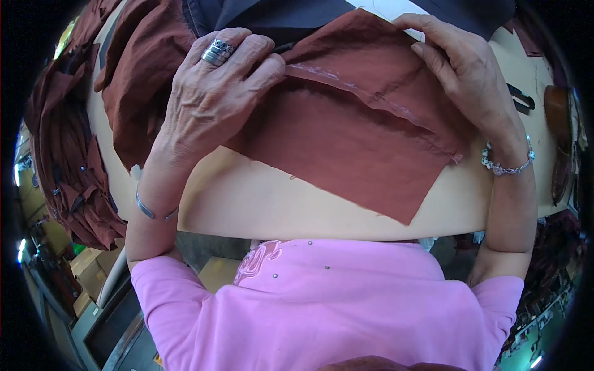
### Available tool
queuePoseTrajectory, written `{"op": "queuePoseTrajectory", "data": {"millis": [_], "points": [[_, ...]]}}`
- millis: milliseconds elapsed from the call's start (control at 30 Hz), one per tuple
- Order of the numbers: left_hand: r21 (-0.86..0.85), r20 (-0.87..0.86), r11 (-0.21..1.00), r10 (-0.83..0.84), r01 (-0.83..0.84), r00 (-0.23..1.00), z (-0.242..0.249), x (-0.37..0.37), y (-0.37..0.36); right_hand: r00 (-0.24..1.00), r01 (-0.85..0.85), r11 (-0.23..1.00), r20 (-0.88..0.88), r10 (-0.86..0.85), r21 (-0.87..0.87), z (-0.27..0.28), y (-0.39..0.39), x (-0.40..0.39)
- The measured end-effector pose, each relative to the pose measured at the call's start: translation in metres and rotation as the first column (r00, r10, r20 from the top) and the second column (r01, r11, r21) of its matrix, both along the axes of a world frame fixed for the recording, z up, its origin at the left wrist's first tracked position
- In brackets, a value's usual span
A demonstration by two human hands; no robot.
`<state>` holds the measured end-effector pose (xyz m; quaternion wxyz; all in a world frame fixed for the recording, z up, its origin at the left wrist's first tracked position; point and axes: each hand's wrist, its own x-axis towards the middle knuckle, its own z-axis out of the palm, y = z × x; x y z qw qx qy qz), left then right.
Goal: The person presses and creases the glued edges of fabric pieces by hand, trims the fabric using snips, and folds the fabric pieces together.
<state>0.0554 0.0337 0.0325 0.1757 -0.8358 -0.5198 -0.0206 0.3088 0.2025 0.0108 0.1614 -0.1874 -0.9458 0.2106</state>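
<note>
Reddish-brown fabric (346, 148) with a seam and pale chalk-like marks lies across the table, its lower corner near the front edge. My left hand (223, 93), wearing silver rings, is closed on the fabric's upper left part, its fingertips partly hidden. At the fabric's upper right edge, my right hand (464, 68) pinches the cloth between thumb and fingers. Dark navy fabric (278, 18) lies behind the brown cloth, beside a white piece (387, 8) at the top.
A pale table (247, 204) curves in front of me. More brown fabric (142, 74) is bunched at left, and a pile of brown pieces (68, 154) hangs at the far left. A black tool (521, 99) lies right of my right hand. Cardboard boxes (90, 272) stand below left.
</note>
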Motion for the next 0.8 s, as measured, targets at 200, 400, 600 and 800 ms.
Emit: {"op": "queuePoseTrajectory", "data": {"millis": [200,400,600,800], "points": [[0.048,-0.010,0.999,0.003,-0.002,1.000,0.007,-0.001,-0.001,0.989,-0.019,0.997,-0.146,0.031,0.080,-0.010,0.000,-0.004],[0.134,-0.021,0.990,0.045,-0.041,0.999,0.015,0.002,-0.013,1.000,0.017,0.997,-0.021,-0.018,-0.075,-0.002,-0.005,-0.004],[0.147,0.056,0.984,0.095,-0.102,0.994,0.013,-0.001,-0.025,0.998,-0.066,0.994,-0.029,0.064,-0.085,0.000,-0.003,-0.008],[0.122,0.124,0.981,0.134,-0.150,0.983,0.014,0.001,-0.031,0.995,-0.094,0.995,-0.045,0.092,-0.045,0.000,-0.005,-0.009]]}}
